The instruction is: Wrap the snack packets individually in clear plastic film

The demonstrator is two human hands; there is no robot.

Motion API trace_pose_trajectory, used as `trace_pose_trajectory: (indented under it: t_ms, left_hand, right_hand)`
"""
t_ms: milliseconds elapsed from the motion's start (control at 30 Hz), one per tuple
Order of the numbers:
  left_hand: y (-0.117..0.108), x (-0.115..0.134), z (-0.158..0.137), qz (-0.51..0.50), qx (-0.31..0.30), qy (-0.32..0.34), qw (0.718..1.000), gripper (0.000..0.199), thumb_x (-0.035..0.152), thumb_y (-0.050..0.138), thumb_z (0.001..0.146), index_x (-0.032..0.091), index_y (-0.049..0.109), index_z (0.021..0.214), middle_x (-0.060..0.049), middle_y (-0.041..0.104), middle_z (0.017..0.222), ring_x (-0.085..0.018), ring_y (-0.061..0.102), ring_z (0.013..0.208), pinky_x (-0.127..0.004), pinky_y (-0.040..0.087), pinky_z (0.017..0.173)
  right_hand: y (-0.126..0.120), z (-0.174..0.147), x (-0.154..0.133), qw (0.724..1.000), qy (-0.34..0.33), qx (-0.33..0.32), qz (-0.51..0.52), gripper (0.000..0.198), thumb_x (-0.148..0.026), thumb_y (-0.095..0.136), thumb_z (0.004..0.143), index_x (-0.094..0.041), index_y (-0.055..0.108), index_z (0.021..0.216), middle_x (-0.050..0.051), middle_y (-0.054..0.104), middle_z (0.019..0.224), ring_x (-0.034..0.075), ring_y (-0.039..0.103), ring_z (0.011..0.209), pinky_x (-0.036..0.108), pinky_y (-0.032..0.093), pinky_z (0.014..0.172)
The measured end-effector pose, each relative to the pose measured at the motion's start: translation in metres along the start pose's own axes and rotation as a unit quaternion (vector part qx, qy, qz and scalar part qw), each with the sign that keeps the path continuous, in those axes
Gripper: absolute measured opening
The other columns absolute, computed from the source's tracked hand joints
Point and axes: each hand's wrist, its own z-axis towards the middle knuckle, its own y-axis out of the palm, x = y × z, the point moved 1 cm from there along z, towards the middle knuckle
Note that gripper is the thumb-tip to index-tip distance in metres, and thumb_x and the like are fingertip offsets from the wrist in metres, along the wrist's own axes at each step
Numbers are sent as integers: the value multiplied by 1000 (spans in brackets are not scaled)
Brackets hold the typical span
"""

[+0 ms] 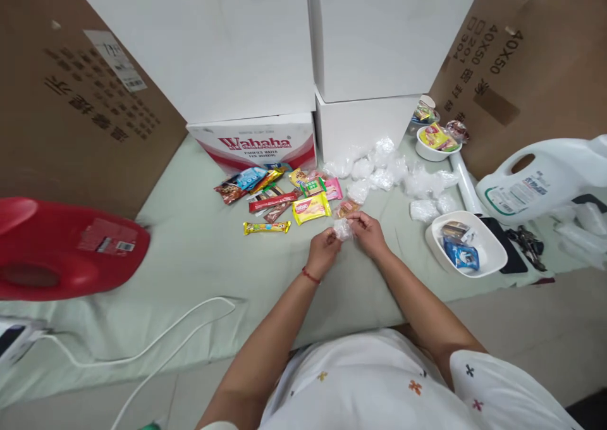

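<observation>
Head camera shows a small clear plastic wrap near the centre of the frame, between your fingertips. Your left hand pinches it from the lower left, and your right hand pinches it from the upper right. Both your forearms come upward from the lower part of the frame. Just above lies an orange-brown packet. What the wrap contains, I cannot make out; your fingers partly cover its edges.

"Wahaha" – white-and-red box, "40X50", "304", "201" – brown cardboard
</observation>
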Motion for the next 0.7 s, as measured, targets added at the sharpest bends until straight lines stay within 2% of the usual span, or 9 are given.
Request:
trace_pose_trajectory:
  t_ms: [67,133,167,233,300,433,500,600,700]
  left_hand:
    - [5,-4,14,1,6,10,1000,22,40,66,77,19,60,75,6,50,56,-10,44,52,-21,31,52]
    - [5,-8,16,3,20,20,1000,20,39,65,78,20,59,74,6,51,59,-10,43,55,-22,31,54]
    - [4,-9,15,13,25,29,999,20,38,65,79,20,59,74,6,52,61,-10,44,56,-22,32,55]
    - [3,-9,12,42,25,49,998,22,39,65,81,20,60,73,4,55,63,-11,45,59,-23,34,58]
    - [1,-7,9,53,11,55,997,23,41,65,83,19,63,76,4,56,64,-11,45,59,-23,35,58]
    - [-9,-4,8,-40,-45,-2,998,27,43,73,76,19,61,76,5,53,63,-9,43,57,-22,33,55]
    - [-18,-3,8,-114,-69,-49,990,28,41,76,71,19,60,76,6,50,61,-8,40,53,-21,29,51]
    - [-30,0,9,-201,-82,-105,970,29,38,78,62,19,61,76,6,46,60,-7,35,49,-21,22,45]
    - [-33,4,12,-249,-44,-93,963,29,38,77,61,19,59,74,4,48,64,-8,39,51,-21,26,44]
  right_hand:
    - [-2,-1,1,999,-24,11,-30,47,-62,59,86,-22,67,109,4,65,95,15,55,66,31,50,68]
    - [-5,-4,0,996,-60,18,-69,52,-66,55,88,-23,65,116,9,62,115,16,59,75,33,52,75]
    - [-5,-6,-1,993,-75,7,-91,52,-67,58,87,-23,66,115,9,62,117,17,60,80,33,52,78]
    - [-5,-9,-1,988,-89,-32,-123,45,-65,65,85,-24,69,105,7,63,106,18,59,83,32,50,78]
    - [-4,-10,0,990,-78,-42,-110,38,-61,70,84,-24,69,91,3,62,89,17,55,78,30,47,74]
    - [-12,-6,5,999,42,-22,10,41,-63,74,80,-23,64,81,-3,52,66,13,43,60,26,37,59]
    - [-20,-6,6,993,87,-28,75,47,-67,76,75,-23,59,76,-5,48,61,12,39,55,25,34,55]
    - [-27,-9,4,979,111,-73,154,54,-68,82,69,-22,53,70,-5,48,63,11,40,56,24,35,56]
    - [-27,-11,1,964,130,-130,190,54,-64,85,67,-21,53,68,-5,48,64,10,41,56,24,35,55]
